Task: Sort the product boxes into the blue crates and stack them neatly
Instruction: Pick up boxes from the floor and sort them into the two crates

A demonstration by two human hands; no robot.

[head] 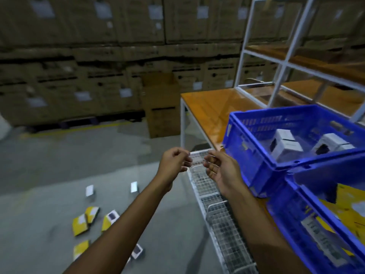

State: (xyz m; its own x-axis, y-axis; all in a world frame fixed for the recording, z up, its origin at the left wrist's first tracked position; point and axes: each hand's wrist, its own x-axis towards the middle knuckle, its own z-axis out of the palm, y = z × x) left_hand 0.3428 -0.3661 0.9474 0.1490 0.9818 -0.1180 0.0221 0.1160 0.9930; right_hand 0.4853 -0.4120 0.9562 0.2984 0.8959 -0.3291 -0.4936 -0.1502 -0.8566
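Observation:
My left hand (173,162) and my right hand (220,171) meet in mid-air in front of the table's corner. Between their fingertips they pinch a small, thin, pale strip (196,160); it is too blurred to name. A blue crate (250,155) on the table to the right holds several white product boxes (285,143). A second blue crate (296,210) nearer to me holds yellow product boxes (349,204). Several yellow boxes (80,224) and white boxes (89,190) lie scattered on the grey floor at the lower left.
The orange-topped table (209,107) has a white metal shelf frame (280,62) at its back. A white wire-mesh rack (223,230) runs along the table's near side under my right forearm. Stacked brown cartons (98,76) wall off the far side, one carton (162,107) standing apart.

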